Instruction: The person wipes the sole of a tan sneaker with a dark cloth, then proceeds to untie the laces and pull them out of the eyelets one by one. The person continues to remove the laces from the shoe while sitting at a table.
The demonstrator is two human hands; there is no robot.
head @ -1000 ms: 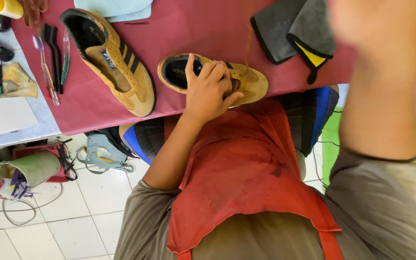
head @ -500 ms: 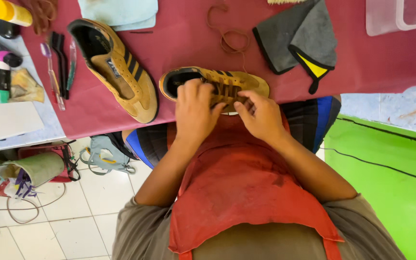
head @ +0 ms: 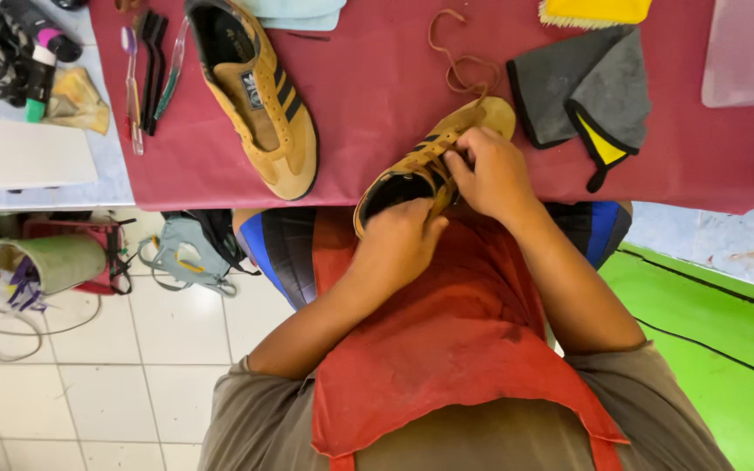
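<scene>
A tan suede sneaker with dark stripes [head: 434, 157] lies at the near edge of the maroon table cover [head: 377, 105], its heel toward me and its toe pointing away to the right. My left hand [head: 399, 240] grips the heel and collar. My right hand [head: 490, 170] rests on the upper, fingers pinched at the lacing area. A loose brown lace [head: 455, 61] curls on the cloth just beyond the toe. The matching second sneaker [head: 259, 92] lies untouched to the left, without laces.
A grey cloth with a yellow-lined edge [head: 582, 87], a yellow brush [head: 595, 10] and a clear plastic tub [head: 752, 52] lie at the right. Small brushes [head: 146, 70], bottles [head: 32, 52] and a white sheet [head: 19, 153] lie at the left. Bags [head: 181, 249] are on the tiled floor.
The sneaker has been turned from lying sideways to pointing away from me. My right hand came down from the air onto its upper; my left hand shifted to the heel.
</scene>
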